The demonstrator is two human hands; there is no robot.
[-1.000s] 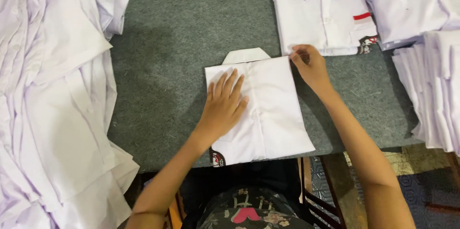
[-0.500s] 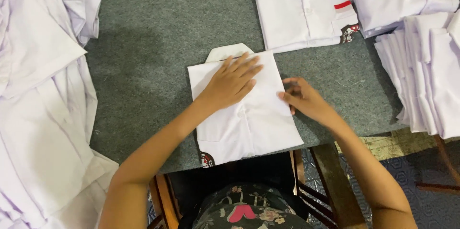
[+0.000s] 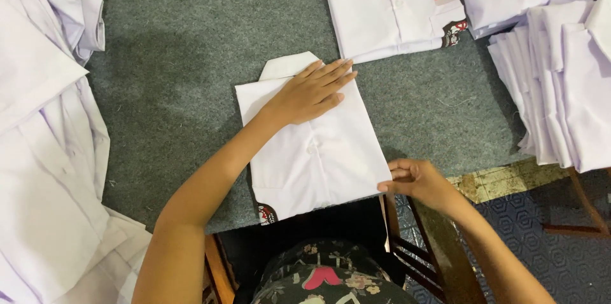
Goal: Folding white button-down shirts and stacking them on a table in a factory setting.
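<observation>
A folded white shirt (image 3: 318,158) lies back-up on the grey felt table top (image 3: 191,69), its collar pointing away from me and its near edge hanging over the table's front. My left hand (image 3: 312,91) lies flat with fingers spread on the shirt's upper part, just below the collar. My right hand (image 3: 414,180) pinches the shirt's lower right corner at the table's front edge.
A folded white shirt with a red chest patch (image 3: 394,5) lies at the back. A stack of folded white shirts (image 3: 566,94) fills the right side. Loose white shirts (image 3: 44,151) are heaped along the left. A wooden chair frame (image 3: 407,253) shows below the table edge.
My right hand slid from the shirt's upper right corner down its right edge to the lower right corner. My left hand moved up toward the collar.
</observation>
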